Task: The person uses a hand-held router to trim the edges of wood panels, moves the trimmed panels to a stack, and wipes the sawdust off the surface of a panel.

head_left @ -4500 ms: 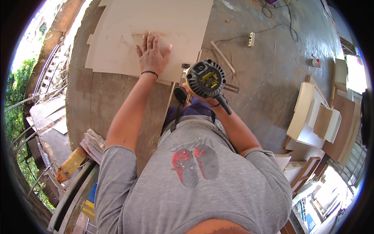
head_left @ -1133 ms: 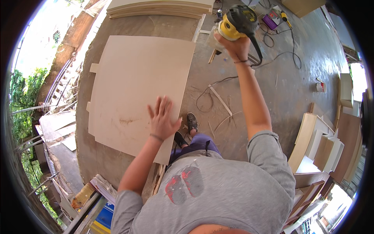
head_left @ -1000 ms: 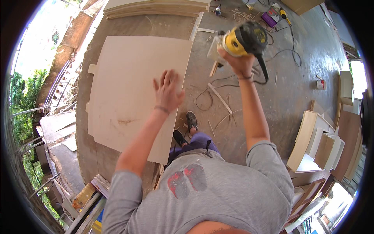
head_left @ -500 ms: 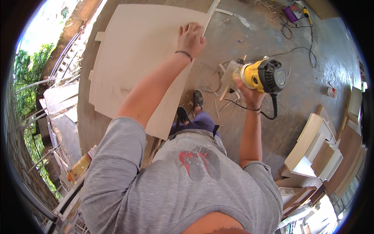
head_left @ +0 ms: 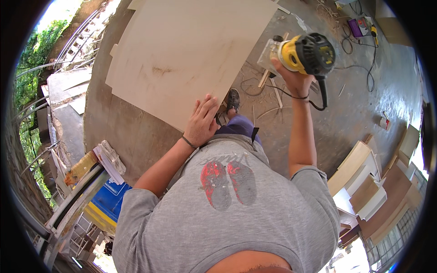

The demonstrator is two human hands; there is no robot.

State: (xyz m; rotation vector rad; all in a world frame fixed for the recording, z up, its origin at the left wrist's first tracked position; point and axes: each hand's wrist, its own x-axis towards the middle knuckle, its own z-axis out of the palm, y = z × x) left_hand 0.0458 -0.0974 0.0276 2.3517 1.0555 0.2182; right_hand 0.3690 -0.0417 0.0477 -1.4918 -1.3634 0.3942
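Gripping a yellow-and-black power tool [head_left: 306, 54], the right hand [head_left: 295, 81] is off to the right of a big pale board [head_left: 182, 50] in the head view. The tool's clear base [head_left: 266, 55] sticks out just left of that hand, and its black cord [head_left: 324, 93] loops down beside the wrist. The left hand [head_left: 202, 117] looks relaxed and released, fingers stretched out over the board's near edge; honestly can't tell if they're touching it or just above. Most of the board spreads out ahead of the left hand, dark scuff and all, lying on a brown tabletop [head_left: 102, 113]. A dark shoe [head_left: 233, 99] pokes out just right of those fingers. Well beyond the right hand there's a purple box [head_left: 357, 27] on the floor [head_left: 364, 102].
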